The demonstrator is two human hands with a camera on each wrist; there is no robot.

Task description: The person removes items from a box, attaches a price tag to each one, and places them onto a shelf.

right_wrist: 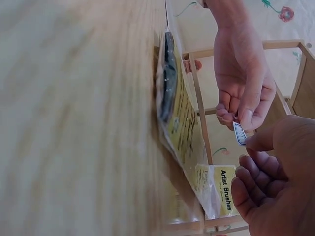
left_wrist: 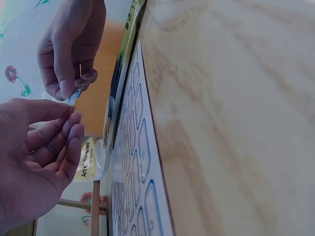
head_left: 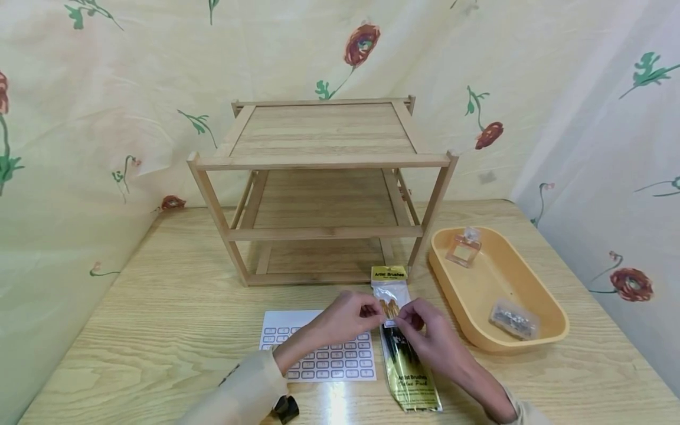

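Between both hands is a small white sticker label [right_wrist: 239,133] with a blue border. My left hand [head_left: 353,316] pinches one end of it between thumb and forefinger. The other end is pinched by my right hand [head_left: 431,335], also with thumb and forefinger. Beneath them on the table lies a packet of artist brushes [head_left: 409,383] in a clear and yellow sleeve, its header toward the shelf. The label overlaps the packet's middle in the head view. A white sheet of blue-bordered labels [head_left: 340,363] lies left of the packet, partly covered by my left forearm.
A three-tier wooden shelf [head_left: 324,160] stands at the back of the table [head_left: 159,307]. To the right sits a yellow tray [head_left: 451,295] holding a perfume bottle [head_left: 464,250] and a clear box of small dark items [head_left: 513,319]. A black object [head_left: 285,408] is near the left sleeve.
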